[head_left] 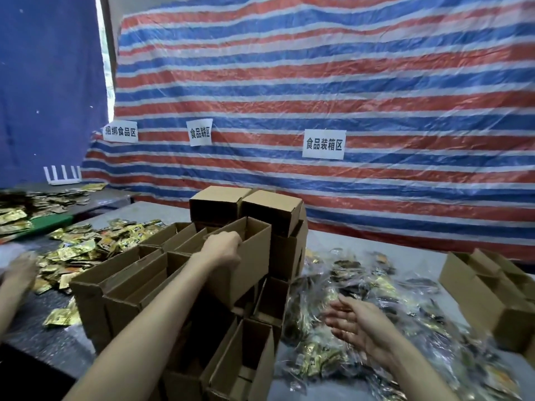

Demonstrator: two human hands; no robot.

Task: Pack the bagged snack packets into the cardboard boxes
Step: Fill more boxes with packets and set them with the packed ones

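I have the left hand (223,247) curled over the rim of an open brown cardboard box (252,256), gripping it atop the cluster of open brown cardboard boxes (136,273) at the middle of the grey bench (362,241). The right hand (356,322) is released, fingers straight and spread, over the heap of clear plastic bags of snack packets (385,287) toward the bench's right; I cannot tell if it touches them. Loose gold foil packets (81,250) lie toward the left edge.
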